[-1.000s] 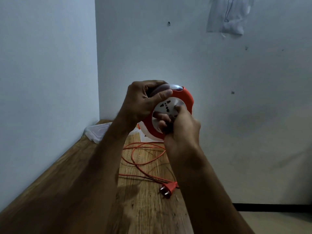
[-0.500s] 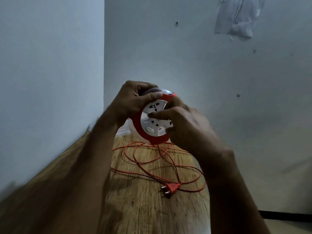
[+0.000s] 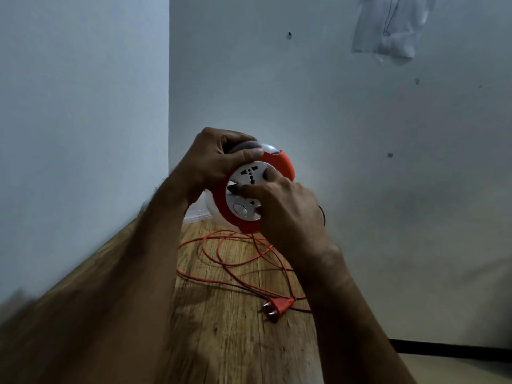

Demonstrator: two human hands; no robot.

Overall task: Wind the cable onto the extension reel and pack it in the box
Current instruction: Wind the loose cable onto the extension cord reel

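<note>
Here the left hand [image 3: 219,159] is closed over the top of the extension reel [image 3: 260,189], fingers curled round its handle and thumb pressed on the orange rim at about eleven o'clock. The right hand [image 3: 285,209] lies half open on the round white socket face, fingertips [image 3: 267,173] spread across it from four o'clock. The reel, a smooth plastic disc, is held in the air above the grained wooden bench [image 3: 221,328]. Below it the thin orange cable [image 3: 221,253] lies in loose loops, ending in a two-pin plug [image 3: 278,305] at six o'clock. A clear plastic box [image 3: 198,213] shows behind the left wrist.
</note>
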